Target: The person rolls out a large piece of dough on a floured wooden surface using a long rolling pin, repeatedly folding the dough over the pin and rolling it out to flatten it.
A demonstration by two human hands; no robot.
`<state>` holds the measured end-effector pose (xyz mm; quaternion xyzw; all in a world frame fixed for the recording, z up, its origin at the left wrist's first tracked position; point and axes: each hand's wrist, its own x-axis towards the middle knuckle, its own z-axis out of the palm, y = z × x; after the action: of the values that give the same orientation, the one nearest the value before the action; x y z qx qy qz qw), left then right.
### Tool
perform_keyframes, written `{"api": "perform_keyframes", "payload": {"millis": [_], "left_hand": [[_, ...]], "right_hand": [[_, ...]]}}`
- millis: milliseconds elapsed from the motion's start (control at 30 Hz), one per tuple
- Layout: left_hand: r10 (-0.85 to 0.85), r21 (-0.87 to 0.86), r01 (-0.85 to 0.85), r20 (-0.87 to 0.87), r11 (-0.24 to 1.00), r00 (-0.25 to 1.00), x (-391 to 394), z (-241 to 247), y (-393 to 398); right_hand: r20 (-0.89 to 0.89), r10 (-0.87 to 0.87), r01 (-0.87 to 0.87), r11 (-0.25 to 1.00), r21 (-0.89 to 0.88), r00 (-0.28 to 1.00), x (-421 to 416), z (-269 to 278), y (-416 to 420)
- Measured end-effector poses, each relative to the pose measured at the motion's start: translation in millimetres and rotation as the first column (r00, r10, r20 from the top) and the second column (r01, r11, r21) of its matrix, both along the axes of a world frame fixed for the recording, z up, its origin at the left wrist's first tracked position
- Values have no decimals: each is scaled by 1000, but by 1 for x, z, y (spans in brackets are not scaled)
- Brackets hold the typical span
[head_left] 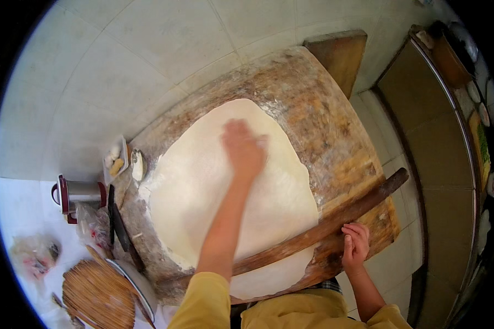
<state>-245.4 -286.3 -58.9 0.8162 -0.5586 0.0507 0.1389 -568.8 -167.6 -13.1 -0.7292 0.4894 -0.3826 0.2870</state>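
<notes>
A large thin sheet of pale dough (197, 172) lies spread over a worn wooden board (325, 111). My left hand (245, 150), blurred by motion, is over the far half of the sheet with its thumb apart; whether the palm touches the dough cannot be told. A long dark wooden rolling pin (292, 244) lies slantwise across the near part of the sheet, its right end jutting past the board's edge. Beside the pin's near side is my right hand (356, 244), fingers loosely bent and tips at the wood, not wrapped around it.
On the left are a long-bladed knife (121, 228), a white dish of flour (138, 164), a small tray with garlic and ginger (116, 162), a steel pot (82, 195), plastic bags (92, 226) and a round slatted lid (99, 294) by a basin (138, 279). A wooden panel (339, 57) leans against the wall.
</notes>
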Motion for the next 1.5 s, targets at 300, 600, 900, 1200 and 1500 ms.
{"api": "perform_keyframes", "payload": {"millis": [300,600,900,1200,1500], "left_hand": [[-197,172,201,-39,964,980,3,10,26],[420,152,-424,59,893,905,168,9,262],[81,116,-73,-65,991,995,150,10,169],[166,169,-156,-47,973,985,203,13,274],[250,154,-237,-67,959,966,190,22,267]], "right_hand": [[64,136,-138,990,28,989,26,15,-17],[74,158,-161,986,42,985,59,12,14],[43,263,-265,963,42,964,138,38,80],[-6,155,-152,978,142,988,157,43,141],[26,167,-168,984,59,986,183,60,138]]}}
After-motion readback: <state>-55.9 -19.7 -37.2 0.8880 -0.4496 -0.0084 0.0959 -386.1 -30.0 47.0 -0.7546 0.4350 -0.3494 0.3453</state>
